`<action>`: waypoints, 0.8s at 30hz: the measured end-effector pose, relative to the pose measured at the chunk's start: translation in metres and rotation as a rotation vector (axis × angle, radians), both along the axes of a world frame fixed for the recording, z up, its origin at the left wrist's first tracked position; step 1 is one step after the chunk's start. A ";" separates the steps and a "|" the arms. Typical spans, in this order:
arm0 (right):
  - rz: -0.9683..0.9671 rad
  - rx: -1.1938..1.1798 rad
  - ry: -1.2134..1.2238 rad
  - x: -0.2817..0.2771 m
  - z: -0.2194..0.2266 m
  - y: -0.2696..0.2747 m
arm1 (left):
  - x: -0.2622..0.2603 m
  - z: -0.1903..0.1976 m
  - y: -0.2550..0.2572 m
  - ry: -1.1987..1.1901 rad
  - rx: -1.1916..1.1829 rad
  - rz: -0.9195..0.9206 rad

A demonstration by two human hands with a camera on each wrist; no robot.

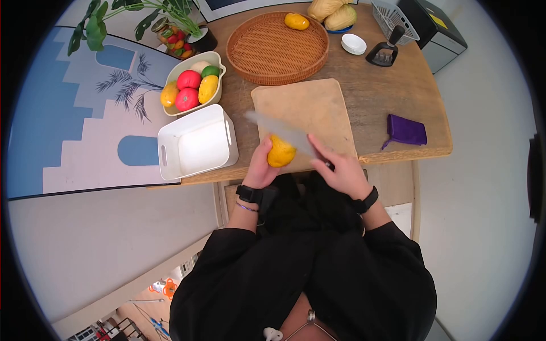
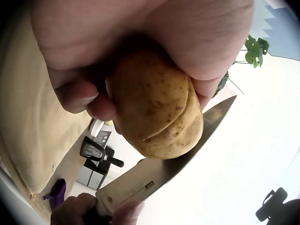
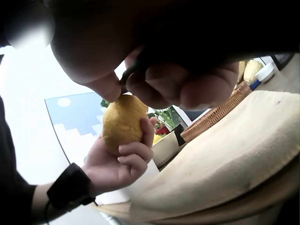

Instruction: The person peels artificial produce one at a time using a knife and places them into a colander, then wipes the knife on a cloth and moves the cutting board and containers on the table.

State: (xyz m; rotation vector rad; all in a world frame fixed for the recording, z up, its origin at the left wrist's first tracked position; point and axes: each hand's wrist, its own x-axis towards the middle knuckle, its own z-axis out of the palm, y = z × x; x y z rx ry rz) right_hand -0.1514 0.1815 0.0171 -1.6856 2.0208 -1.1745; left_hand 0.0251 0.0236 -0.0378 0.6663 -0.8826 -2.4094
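A yellow mango (image 1: 281, 151) with brown specks and a crease across its skin (image 2: 154, 103) is held up over the near edge of the cutting board (image 1: 318, 108). My left hand (image 1: 261, 169) grips it, fingers curled round its sides. In my right hand (image 1: 346, 175) is the handle of a broad-bladed kitchen knife (image 2: 136, 180). Its blade is blurred in the head view, lying slantwise against the mango's far side. From the right wrist, the mango (image 3: 123, 123) shows just beyond my right fingers, while the blade is hidden.
Left of the board stand a white bin (image 1: 199, 139) and a cream basket (image 1: 223, 71) of fruit. Behind it lies a round wicker tray (image 1: 273, 51) bearing another yellow fruit (image 1: 296, 21). A purple pouch (image 1: 406, 131) and a black-handled tool (image 1: 385, 50) are on the right.
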 end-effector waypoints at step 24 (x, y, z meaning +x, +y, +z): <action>0.043 0.192 0.276 0.026 -0.012 -0.012 | -0.013 0.007 0.000 0.161 0.419 -0.002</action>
